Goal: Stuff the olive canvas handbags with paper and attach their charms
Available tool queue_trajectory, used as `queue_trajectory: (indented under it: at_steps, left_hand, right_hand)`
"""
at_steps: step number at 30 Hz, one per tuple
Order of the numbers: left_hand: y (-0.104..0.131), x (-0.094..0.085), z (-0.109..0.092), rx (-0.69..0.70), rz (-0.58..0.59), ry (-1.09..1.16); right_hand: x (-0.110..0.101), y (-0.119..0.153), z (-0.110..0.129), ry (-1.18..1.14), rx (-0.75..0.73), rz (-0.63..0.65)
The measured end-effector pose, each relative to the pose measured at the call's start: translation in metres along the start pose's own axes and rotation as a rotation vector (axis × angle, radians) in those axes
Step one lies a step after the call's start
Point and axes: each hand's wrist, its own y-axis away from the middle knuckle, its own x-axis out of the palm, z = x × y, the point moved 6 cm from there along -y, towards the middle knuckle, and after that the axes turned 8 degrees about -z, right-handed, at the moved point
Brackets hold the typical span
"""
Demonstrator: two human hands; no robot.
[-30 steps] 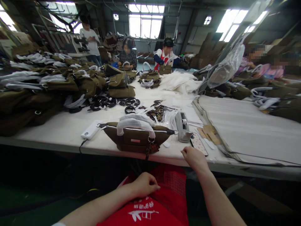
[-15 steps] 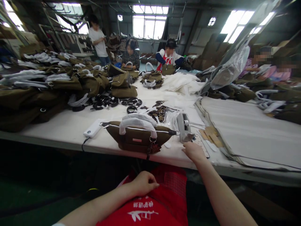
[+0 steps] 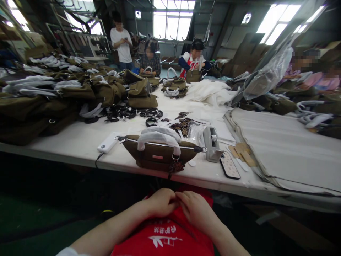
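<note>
My left hand [image 3: 163, 202] and my right hand [image 3: 195, 206] meet in front of the red apron [image 3: 170, 243], below the table edge. Both have curled fingers, and their fingertips touch each other. Whatever lies between them, if anything, is hidden or too small to name. Beyond them, at the front of the table, an olive-brown handbag [image 3: 145, 156] stands upright with its zip side up and its handles wrapped in white. A dark patterned charm [image 3: 177, 165] hangs from one handle ring. Neither hand touches the bag.
Right of the bag are a grey tape dispenser [image 3: 211, 145], a phone [image 3: 229, 166] and brown card pieces [image 3: 243, 153]. A white power bank [image 3: 106, 143] with a cable lies left. Black coiled straps [image 3: 130, 113] and piled bags [image 3: 80, 94] lie behind. Several people work or stand beyond.
My right hand has come back from beside the tape dispenser to meet my left hand at the apron. The phone now shows fully. The bag stays in place while the view shifts slightly.
</note>
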Motion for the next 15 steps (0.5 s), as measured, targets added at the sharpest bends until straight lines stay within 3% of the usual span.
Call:
queue_trajectory:
  at_steps: [7,10,12,15]
  left_hand:
    - [0.004,-0.026,-0.001,-0.034,-0.084,-0.029]
    - [0.006,-0.034,-0.006,-0.010,-0.126,-0.028]
    - [0.009,-0.049,-0.013,0.022,-0.277,-0.027]
    - [0.017,-0.083,-0.027,0.077,-0.636,-0.011]
  right_hand:
    - [-0.003,-0.005,-0.002,-0.031,-0.013,0.010]
    - [-0.010,-0.006,0.001,-0.018,-0.031,-0.043]
    - [-0.024,-0.007,-0.003,-0.072,-0.040,-0.164]
    - [-0.053,-0.009,-0.021,-0.285,0.019,-0.434]
